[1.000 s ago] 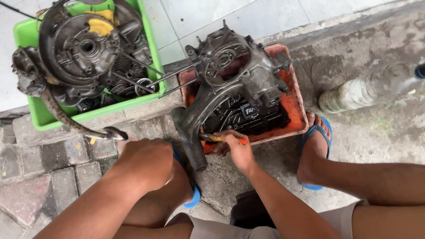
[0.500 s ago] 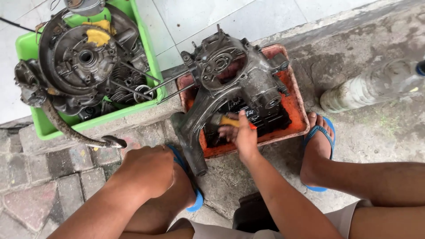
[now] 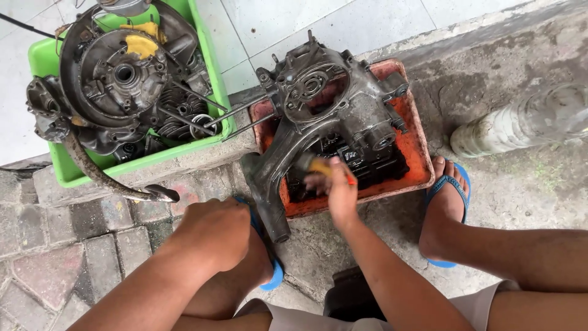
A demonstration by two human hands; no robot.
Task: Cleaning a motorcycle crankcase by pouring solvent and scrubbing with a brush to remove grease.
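A dirty grey engine crankcase [image 3: 334, 107] lies in a shallow orange tray [image 3: 416, 153] on the ground in front of me. My right hand [image 3: 337, 187] is over the tray's near part, shut on a brush with a yellow-orange handle [image 3: 321, 165], its bristle end against the dark greasy lower side of the crankcase. My left hand [image 3: 211, 233] rests as a loose fist on my left knee, holding nothing that I can see. Both feet wear blue flip-flops [image 3: 450, 184].
A green plastic crate [image 3: 61, 168] at the left holds a second engine block with a round flywheel housing [image 3: 122, 73], springs and a curved kick lever [image 3: 104, 178] hanging over its edge. A clear plastic bottle [image 3: 520, 122] lies at the right. Paving bricks lie at the lower left.
My right hand with the brush has moved up from the tray's near edge onto the crankcase's lower part. My left hand has stayed on the knee.
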